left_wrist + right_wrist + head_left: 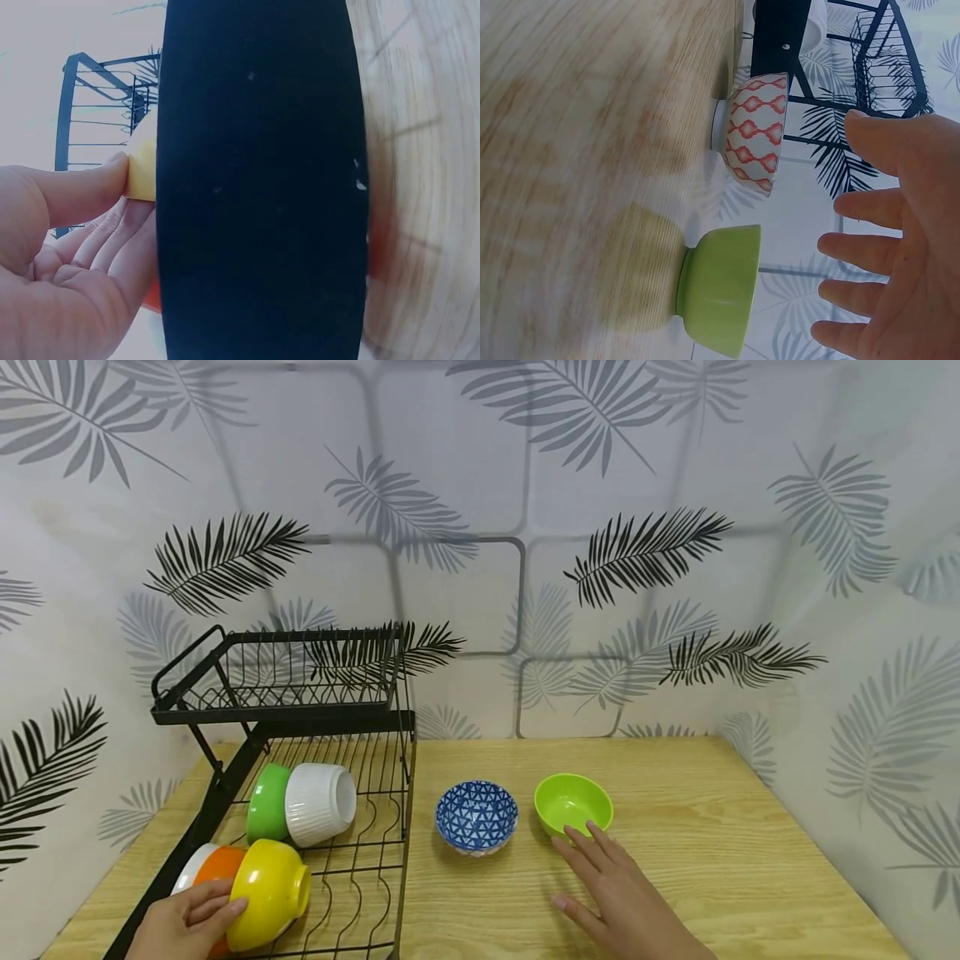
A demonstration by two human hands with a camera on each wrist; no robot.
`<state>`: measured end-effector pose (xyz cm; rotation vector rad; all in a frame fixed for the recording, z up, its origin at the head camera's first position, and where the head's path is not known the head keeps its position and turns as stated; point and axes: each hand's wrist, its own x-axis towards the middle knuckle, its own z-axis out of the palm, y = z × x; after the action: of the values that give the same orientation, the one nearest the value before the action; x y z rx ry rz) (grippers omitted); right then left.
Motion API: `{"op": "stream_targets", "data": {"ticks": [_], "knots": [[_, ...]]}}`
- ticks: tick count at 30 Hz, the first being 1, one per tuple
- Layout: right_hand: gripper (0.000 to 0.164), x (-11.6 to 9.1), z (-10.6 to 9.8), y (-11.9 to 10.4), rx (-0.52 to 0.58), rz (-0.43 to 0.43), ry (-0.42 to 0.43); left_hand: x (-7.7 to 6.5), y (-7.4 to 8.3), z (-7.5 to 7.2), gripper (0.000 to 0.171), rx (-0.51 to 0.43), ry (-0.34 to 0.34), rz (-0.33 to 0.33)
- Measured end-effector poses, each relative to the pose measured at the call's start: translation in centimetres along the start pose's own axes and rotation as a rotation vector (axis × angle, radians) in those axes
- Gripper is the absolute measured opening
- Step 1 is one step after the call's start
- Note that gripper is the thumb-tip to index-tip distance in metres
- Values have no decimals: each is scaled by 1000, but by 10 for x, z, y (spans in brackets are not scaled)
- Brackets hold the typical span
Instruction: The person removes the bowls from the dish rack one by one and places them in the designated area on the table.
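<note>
And on the left edge of the pale wood-grain surface [720,827], here's the black wire rack [217,797], its raised upper tier [270,716] holding position toward the back left corner! Down on its lower level, a green bowl [264,806] lies on its side, a ribbed white bowl [311,806] right up against it, base facing the right edge. Nearer the front left corner, a plain white bowl [192,865], mostly hidden! Over to mid-surface: the patterned bowl [476,817], upright, blue triangles inside, red motifs outside! Beyond the back edge, a pale backdrop [757,460] scattered with grey and black leaves [648,556]!
</note>
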<state>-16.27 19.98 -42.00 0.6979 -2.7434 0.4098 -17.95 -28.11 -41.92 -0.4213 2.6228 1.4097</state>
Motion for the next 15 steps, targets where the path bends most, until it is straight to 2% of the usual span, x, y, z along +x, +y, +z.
{"op": "stream_targets", "data": {"ticks": [4, 15], "knots": [[61, 0, 0, 0, 2, -2, 2, 3, -2, 1, 99, -18, 7, -19], [59, 1, 1, 0, -10, -2, 6, 5, -4, 1, 95, -75, 12, -36]]}}
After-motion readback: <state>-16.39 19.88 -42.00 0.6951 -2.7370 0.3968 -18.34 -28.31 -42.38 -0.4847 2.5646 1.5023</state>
